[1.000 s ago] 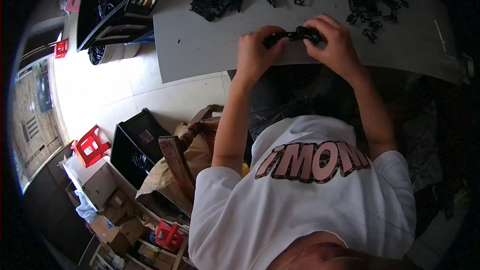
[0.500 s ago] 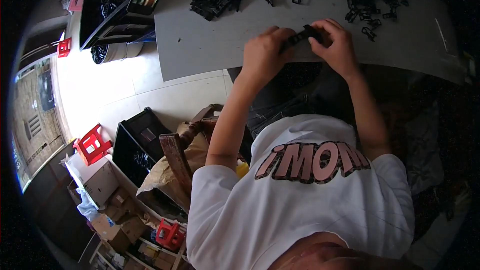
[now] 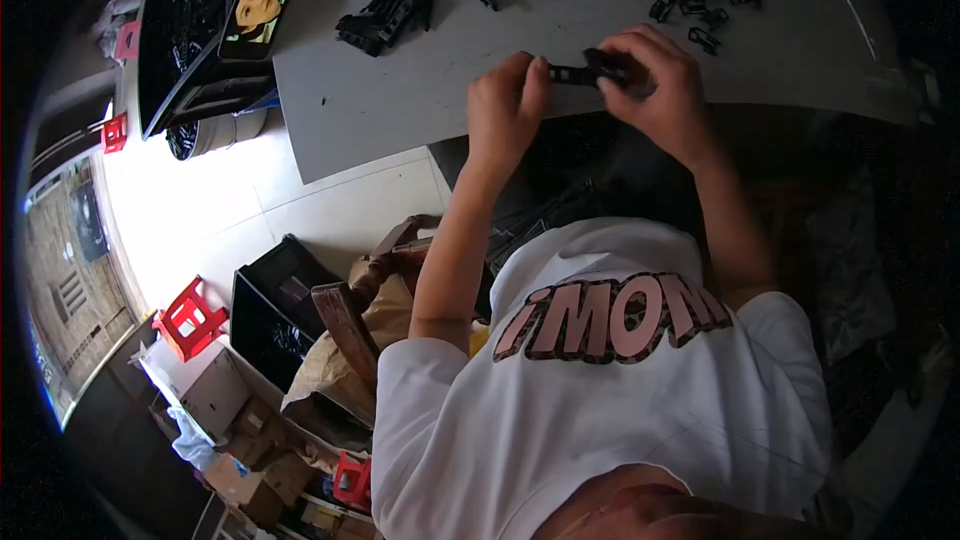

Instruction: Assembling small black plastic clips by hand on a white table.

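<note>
Black part (image 3: 573, 75) is pinched by left grip (image 3: 503, 108) and right grip (image 3: 660, 88), held over the surface (image 3: 400, 105) near its close edge. Ends hidden. Uneven pull could pop it loose, maybe floorward (image 3: 350, 205); loose black pieces (image 3: 392, 10) lie beyond.

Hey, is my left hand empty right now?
No, your left hand grips one end of a black part, with your right hand at its other end.

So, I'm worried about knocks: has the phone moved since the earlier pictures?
No, the phone keeps its place by the upper black crate; the whole view has shifted.
</note>
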`<state>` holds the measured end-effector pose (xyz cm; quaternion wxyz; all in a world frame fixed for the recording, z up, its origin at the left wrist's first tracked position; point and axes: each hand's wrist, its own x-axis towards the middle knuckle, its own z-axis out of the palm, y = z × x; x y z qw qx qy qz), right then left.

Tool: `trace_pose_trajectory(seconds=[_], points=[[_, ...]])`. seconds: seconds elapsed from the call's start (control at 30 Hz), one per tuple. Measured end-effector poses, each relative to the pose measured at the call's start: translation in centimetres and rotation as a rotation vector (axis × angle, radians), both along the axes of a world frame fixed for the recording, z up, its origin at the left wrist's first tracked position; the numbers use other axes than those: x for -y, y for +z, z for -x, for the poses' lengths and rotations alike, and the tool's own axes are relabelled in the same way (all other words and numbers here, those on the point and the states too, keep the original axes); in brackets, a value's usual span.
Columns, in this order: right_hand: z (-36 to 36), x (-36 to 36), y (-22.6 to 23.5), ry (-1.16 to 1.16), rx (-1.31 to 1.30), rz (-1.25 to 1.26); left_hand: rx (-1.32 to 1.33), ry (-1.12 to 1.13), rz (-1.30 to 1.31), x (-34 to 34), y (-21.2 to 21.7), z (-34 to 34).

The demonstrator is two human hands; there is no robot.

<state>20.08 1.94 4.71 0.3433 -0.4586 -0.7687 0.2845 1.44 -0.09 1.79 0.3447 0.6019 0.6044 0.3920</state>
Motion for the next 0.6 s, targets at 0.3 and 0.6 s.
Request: trace_pose_trajectory(seconds=[0.3,0.6], points=[[1.2,0.8,0.9,0.11,0.263,-0.121,-0.059,0.042,-0.037,0.3,0.1,-0.3],[1.1,1.7,1.2,0.167,0.314,-0.2,-0.132,-0.145,-0.094,1.0,0.0,-0.7]])
